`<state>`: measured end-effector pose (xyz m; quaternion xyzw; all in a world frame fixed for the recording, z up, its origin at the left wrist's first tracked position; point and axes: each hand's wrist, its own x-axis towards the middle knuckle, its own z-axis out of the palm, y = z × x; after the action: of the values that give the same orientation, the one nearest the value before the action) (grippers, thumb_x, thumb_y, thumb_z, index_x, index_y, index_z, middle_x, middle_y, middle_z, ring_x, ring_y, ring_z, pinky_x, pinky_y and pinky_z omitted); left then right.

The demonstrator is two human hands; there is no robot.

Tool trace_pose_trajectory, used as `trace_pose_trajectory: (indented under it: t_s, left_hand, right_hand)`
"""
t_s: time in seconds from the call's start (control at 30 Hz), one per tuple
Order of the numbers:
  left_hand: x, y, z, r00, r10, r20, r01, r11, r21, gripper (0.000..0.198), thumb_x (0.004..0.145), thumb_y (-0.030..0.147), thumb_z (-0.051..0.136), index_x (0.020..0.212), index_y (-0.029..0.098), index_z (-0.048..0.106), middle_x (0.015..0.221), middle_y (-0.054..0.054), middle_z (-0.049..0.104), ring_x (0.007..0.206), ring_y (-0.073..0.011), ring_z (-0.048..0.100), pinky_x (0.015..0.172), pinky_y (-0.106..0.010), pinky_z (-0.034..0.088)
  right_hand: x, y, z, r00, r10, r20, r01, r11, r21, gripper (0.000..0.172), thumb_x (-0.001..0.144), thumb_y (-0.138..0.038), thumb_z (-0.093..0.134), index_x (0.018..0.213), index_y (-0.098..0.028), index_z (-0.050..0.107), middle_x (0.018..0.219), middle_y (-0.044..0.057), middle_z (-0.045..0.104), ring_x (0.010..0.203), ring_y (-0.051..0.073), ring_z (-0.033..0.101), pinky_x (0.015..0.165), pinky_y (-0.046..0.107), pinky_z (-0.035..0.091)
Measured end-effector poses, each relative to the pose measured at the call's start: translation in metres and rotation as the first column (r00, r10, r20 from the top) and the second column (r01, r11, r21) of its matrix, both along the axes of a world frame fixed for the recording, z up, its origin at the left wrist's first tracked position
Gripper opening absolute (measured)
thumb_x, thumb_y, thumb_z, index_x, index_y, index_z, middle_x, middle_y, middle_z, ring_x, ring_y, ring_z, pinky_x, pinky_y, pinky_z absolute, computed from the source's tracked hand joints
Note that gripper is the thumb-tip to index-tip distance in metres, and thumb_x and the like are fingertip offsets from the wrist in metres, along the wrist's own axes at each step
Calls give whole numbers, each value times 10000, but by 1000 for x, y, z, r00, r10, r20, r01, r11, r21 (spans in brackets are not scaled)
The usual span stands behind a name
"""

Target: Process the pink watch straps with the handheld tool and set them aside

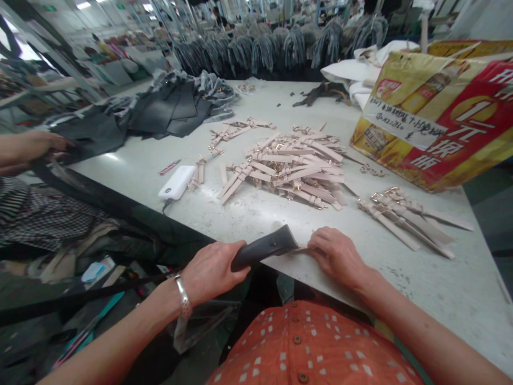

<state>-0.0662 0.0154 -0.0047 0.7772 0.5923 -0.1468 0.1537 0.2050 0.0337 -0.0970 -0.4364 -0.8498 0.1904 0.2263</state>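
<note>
My left hand [216, 267] is closed around a dark, smooth piece [266, 247] that looks like a folded or curved bit of leather. Its far end points right, over the table's front edge. A thin pale strip [301, 249] runs from that end to my right hand [334, 254], whose bent fingers pinch it. Beyond my hands lies a heap of beige straps [296, 166] with gold-coloured buckles. A smaller bunch of the same straps [404, 216] rests beside my right hand, farther right.
A yellow and red cardboard box [433, 117] stands at the right. A white power bank [177, 182] with a cable and a pink slim tool [170, 167] lie left. Dark leather pieces [172, 109] cover the far left, where another person's hand [36, 148] touches them.
</note>
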Motion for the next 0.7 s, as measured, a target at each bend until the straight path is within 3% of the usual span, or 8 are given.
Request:
trace_pose_trajectory:
  t_s: [0.2, 0.43, 0.57, 0.7]
  left_hand:
    - [3, -4, -1, 992, -104, -72, 102, 994, -35, 215, 762, 410, 447, 873, 258, 551, 727, -26, 643, 714, -217, 628, 619, -289, 432]
    - [25, -6, 0, 976, -187, -112, 184, 982, -37, 201, 771, 370, 440, 880, 229, 533, 741, -42, 651, 739, -231, 634, 633, -305, 442]
    - [43, -3, 0, 972, -205, -111, 203, 979, -26, 203, 741, 329, 475, 903, 219, 526, 780, -52, 660, 762, -239, 634, 621, -300, 435]
    - [46, 3, -4, 979, -177, -98, 176, 984, -22, 213, 747, 354, 468, 897, 221, 540, 758, -45, 654, 736, -227, 632, 600, -283, 422]
  right_hand:
    - [7, -9, -7, 976, 104, -193, -119, 990, -71, 131, 826, -175, 514, 912, -197, 609, 907, 67, 591, 854, 178, 524, 749, 315, 429]
    - [9, -8, -11, 971, -35, -237, -11, 981, -192, 161, 739, -138, 560, 889, -188, 531, 814, 27, 565, 736, 148, 517, 667, 280, 420]
    - [11, -5, -8, 958, -54, -282, -41, 947, -320, 220, 727, -130, 556, 924, -206, 495, 844, 13, 572, 749, 141, 528, 684, 274, 432]
    - [14, -3, -6, 944, -76, -320, -46, 934, -355, 275, 720, -119, 553, 968, -213, 478, 882, 15, 577, 791, 146, 539, 722, 283, 437]
